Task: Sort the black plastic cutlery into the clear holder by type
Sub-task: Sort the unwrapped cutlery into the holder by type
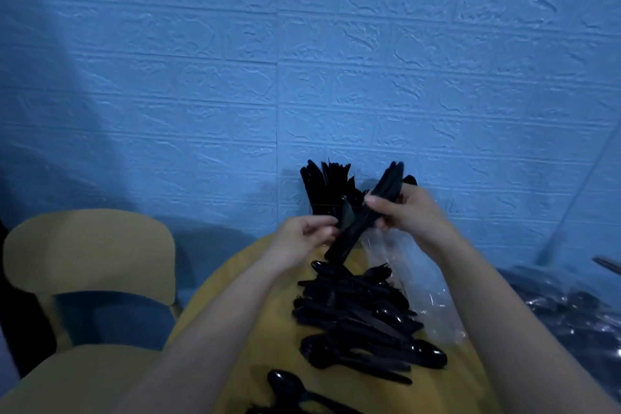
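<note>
A pile of black plastic cutlery, spoons, forks and knives mixed, lies on the yellow table. At the table's far edge by the wall stands the clear holder, with black cutlery upright in it. My right hand grips a bundle of black knives that slants from lower left to upper right in front of the holder. My left hand pinches the lower part of that bundle, fingers curled round it.
A yellow chair with a blue seat stands left of the table. Crumpled clear plastic wrap lies right of the pile. A bag of more black cutlery sits at the far right. The blue brick-textured wall rises behind.
</note>
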Demonstrator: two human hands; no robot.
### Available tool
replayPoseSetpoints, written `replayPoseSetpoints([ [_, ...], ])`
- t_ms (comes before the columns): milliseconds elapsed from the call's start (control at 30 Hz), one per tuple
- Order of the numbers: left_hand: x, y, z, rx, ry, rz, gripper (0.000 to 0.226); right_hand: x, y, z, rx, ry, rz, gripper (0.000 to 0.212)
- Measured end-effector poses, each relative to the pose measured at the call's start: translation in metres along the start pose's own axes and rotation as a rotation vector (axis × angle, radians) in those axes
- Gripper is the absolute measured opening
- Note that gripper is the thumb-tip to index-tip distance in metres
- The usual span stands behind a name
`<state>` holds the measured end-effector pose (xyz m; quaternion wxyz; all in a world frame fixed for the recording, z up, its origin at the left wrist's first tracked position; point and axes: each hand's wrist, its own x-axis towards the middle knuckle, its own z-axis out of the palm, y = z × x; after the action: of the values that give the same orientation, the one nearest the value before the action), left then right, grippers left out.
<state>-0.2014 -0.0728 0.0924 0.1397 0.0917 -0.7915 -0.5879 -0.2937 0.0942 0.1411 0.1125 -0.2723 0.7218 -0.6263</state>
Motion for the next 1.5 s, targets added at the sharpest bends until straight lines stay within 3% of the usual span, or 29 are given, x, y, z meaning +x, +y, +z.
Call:
replayPoseSetpoints([
  [67,0.028,-0.005,-0.003,0.255,0.157,0.064,0.032,0.022,-0.005,-0.002,-0.014,0.165,-0.033,0.009],
  [167,0.062,-0.015,-0.004,0.719,0.195,0.175,0.044,0.057,-0.013,0.005,-0.039,0.329,-0.108,0.014],
  [267,0.078,-0.026,-0.003,1.07,0.166,0.244,0.05,0.085,-0.018,0.016,-0.112,0.377,-0.178,0.014],
  [333,0.081,-0.033,-0.004,1.141,0.186,0.259,0.047,0.099,-0.016,0.023,-0.198,0.332,-0.182,0.012],
  [567,0.087,-0.036,-0.004,0.8,0.269,0.239,0.03,0.118,0.007,0.045,-0.5,0.102,-0.125,0.017],
  [700,0.082,-0.04,-0.006,0.698,0.274,0.244,0.031,0.121,0.026,0.05,-0.841,-0.048,-0.067,0.037],
  [900,0.073,-0.037,-0.005,0.599,0.263,0.226,0.034,0.118,0.032,0.059,-1.342,-0.067,-0.113,0.051],
  [1067,0.056,-0.036,-0.011,0.597,0.205,0.197,0.034,0.103,0.024,0.053,-1.23,-0.007,-0.141,0.059],
  [1200,0.024,-0.034,-0.016,0.451,0.237,0.128,0.032,0.056,0.014,0.042,-0.953,0.054,-0.29,0.039],
  [1333,-0.03,-0.039,-0.017,0.293,0.214,0.038,0.017,-0.017,0.013,0.04,-0.818,-0.113,-0.301,0.008],
  [1500,-0.094,-0.054,-0.009,0.235,0.135,-0.062,0.018,-0.095,0.045,0.033,-0.978,-0.452,-0.123,0.005],
])
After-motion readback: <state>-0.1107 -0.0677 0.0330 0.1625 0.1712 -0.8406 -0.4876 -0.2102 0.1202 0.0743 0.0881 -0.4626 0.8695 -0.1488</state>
